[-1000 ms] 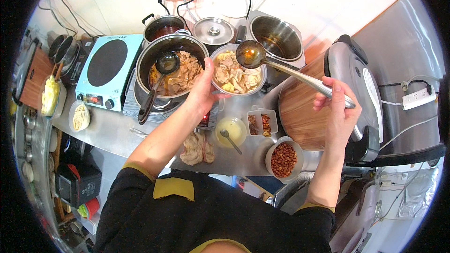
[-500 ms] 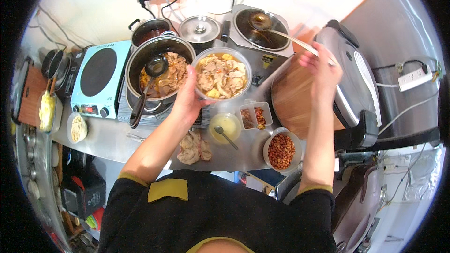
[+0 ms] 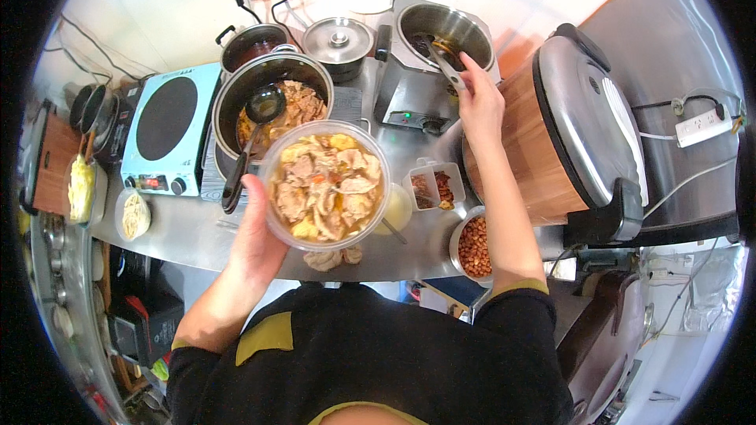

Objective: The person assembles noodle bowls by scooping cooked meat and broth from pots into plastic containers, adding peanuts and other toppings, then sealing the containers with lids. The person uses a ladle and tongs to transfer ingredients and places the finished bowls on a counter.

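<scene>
My left hand [image 3: 258, 236] holds a clear round plastic bowl [image 3: 385, 189] of meat pieces, yellow chunks and broth in front of my chest. Its thumb lies along the bowl's side. In my right hand [image 3: 480, 102] is the handle of a ladle [image 3: 446, 68], whose head is down in the deep steel well of a countertop warmer [image 3: 413, 94] and hard to make out in the dark liquid. Left of the bowl, a large steel pot [image 3: 220, 106] holds stewed meat, with a second, black-handled ladle [image 3: 235, 181] resting in it.
A wood-patterned cooker [image 3: 508, 142] with a grey lid stands right. Nearby are a divided spice box [image 3: 418, 167], peanuts [image 3: 474, 245] in a tub, a partly covered pale-yellow dish [image 3: 400, 206] and a cloth [image 3: 331, 258]. Leftward sits a blue hotplate [image 3: 189, 110]; behind, a lidded pot [image 3: 339, 38].
The bowl has come nearer to me and slightly left in my left hand. My right hand has moved left, and the ladle's head has gone down from above the well into it.
</scene>
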The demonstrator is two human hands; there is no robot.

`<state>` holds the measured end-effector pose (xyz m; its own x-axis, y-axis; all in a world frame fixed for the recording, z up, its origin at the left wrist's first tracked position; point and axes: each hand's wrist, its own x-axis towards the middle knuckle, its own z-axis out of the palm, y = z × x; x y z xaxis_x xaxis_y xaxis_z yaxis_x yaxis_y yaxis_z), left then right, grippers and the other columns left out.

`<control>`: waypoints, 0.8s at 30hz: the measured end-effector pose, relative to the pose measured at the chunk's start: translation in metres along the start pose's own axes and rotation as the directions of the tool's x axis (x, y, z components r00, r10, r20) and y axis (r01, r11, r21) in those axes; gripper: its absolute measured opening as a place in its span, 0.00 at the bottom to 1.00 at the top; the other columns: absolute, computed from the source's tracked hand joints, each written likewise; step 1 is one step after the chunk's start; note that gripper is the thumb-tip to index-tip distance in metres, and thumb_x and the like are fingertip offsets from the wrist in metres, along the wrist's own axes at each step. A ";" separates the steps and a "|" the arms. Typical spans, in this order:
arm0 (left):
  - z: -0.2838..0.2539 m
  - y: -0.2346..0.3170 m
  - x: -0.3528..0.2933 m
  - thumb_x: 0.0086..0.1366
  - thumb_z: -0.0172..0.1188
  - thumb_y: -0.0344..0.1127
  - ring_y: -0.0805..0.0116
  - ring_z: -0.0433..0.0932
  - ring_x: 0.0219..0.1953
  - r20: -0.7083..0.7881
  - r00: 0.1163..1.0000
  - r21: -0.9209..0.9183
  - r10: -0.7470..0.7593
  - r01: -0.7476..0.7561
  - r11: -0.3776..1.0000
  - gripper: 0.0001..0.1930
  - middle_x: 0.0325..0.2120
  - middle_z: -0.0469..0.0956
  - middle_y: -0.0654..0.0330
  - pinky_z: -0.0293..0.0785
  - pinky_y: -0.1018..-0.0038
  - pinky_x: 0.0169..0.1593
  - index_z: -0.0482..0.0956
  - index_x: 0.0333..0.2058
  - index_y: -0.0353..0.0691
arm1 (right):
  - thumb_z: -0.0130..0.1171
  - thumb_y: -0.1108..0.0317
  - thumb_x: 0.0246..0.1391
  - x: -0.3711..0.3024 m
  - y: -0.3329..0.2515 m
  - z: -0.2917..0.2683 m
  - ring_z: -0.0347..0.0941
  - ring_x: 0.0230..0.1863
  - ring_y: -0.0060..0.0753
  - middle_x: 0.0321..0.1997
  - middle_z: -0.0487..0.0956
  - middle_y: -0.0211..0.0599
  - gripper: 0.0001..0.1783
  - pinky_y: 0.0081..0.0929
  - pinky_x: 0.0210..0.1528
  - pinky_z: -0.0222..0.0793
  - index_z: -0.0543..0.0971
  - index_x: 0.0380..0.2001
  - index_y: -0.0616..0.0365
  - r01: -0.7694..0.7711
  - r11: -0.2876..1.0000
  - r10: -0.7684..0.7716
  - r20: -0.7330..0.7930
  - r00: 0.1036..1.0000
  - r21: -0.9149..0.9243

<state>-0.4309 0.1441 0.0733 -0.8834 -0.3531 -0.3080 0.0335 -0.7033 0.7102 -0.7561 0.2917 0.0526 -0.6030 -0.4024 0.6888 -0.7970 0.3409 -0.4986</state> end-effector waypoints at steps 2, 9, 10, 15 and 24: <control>-0.004 0.017 -0.019 0.56 0.43 0.74 0.62 0.56 0.65 -0.088 0.996 -0.031 0.029 -0.032 0.999 0.48 0.63 0.58 0.57 0.52 0.61 0.66 0.52 0.64 0.42 | 0.56 0.74 0.51 -0.021 0.010 0.001 0.75 0.34 0.47 0.32 0.78 0.44 0.11 0.37 0.36 0.70 0.75 0.40 0.58 -0.120 0.992 0.121 0.023 0.992 -0.030; -0.058 0.062 -0.101 0.60 0.41 0.70 0.61 0.60 0.63 -0.327 0.900 -0.150 0.290 -0.352 0.924 0.44 0.62 0.60 0.56 0.57 0.64 0.64 0.54 0.63 0.39 | 0.59 0.58 0.52 -0.067 0.022 0.034 0.76 0.34 0.54 0.30 0.79 0.48 0.12 0.44 0.37 0.71 0.80 0.30 0.56 -0.182 0.865 0.369 0.349 0.861 -0.467; -0.064 0.062 -0.111 0.61 0.41 0.70 0.61 0.61 0.62 -0.367 0.878 -0.154 0.309 -0.384 0.910 0.44 0.62 0.61 0.56 0.57 0.64 0.64 0.54 0.63 0.39 | 0.59 0.57 0.52 -0.064 0.015 0.030 0.76 0.32 0.53 0.29 0.80 0.47 0.13 0.44 0.35 0.71 0.80 0.29 0.56 -0.163 0.867 0.356 0.357 0.864 -0.470; -0.122 0.069 -0.196 0.56 0.41 0.74 0.62 0.62 0.62 -0.621 0.696 -0.022 0.360 -0.475 0.880 0.48 0.61 0.62 0.56 0.58 0.62 0.63 0.57 0.62 0.39 | 0.55 0.72 0.57 -0.080 -0.118 0.010 0.74 0.33 0.26 0.34 0.80 0.36 0.08 0.21 0.36 0.70 0.79 0.37 0.64 -0.230 0.962 0.196 0.217 0.956 0.146; -0.269 0.010 -0.298 0.56 0.37 0.75 0.63 0.58 0.64 -0.736 0.590 -0.071 0.332 -0.555 0.829 0.46 0.62 0.61 0.61 0.52 0.57 0.65 0.55 0.64 0.46 | 0.62 0.78 0.46 -0.205 -0.378 0.110 0.73 0.19 0.32 0.22 0.77 0.39 0.08 0.23 0.23 0.68 0.80 0.33 0.61 -0.181 0.615 -0.649 0.623 0.437 0.767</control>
<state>-0.0413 0.0761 0.0022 -0.1659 -0.8961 -0.4117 0.5516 -0.4304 0.7145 -0.3348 0.1519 0.0414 0.2323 -0.9265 0.2960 -0.4073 -0.3690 -0.8354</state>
